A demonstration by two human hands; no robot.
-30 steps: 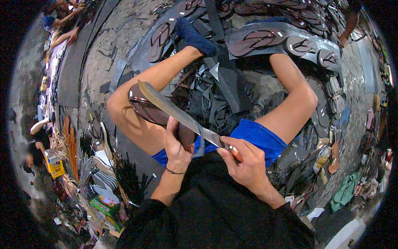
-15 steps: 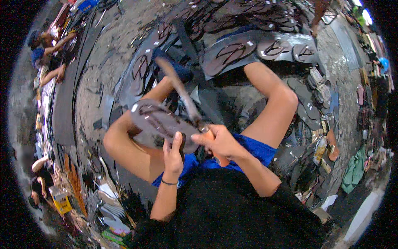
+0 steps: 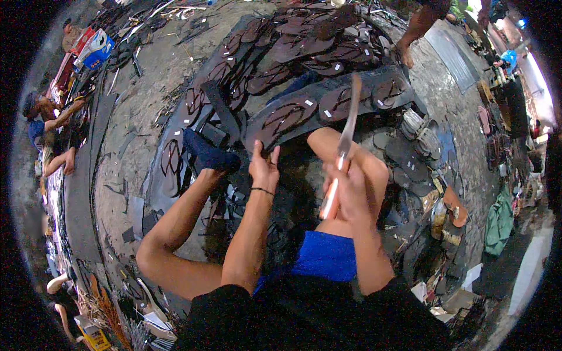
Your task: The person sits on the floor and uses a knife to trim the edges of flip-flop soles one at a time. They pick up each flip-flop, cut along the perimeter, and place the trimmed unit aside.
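Observation:
My right hand (image 3: 346, 188) grips the handle of a long knife (image 3: 346, 130), its blade pointing up and away over my right knee. My left hand (image 3: 264, 167) reaches forward and holds the near edge of a dark sandal sole (image 3: 281, 123) lying on a black rubber sheet. I sit on the ground with both knees bent. A dark blue sock (image 3: 206, 153) covers my left foot.
Several dark sandals (image 3: 304, 47) lie spread over black sheets ahead. Stacked soles (image 3: 418, 131) and scraps sit to the right. Another person (image 3: 50, 131) sits at the far left. Someone's leg (image 3: 418, 26) stands at the top right. Tools and scraps litter the lower left.
The sole I held near my lap is now out on the sheet in front. My left hand has stretched forward. The knife has swung from across the sole to pointing up.

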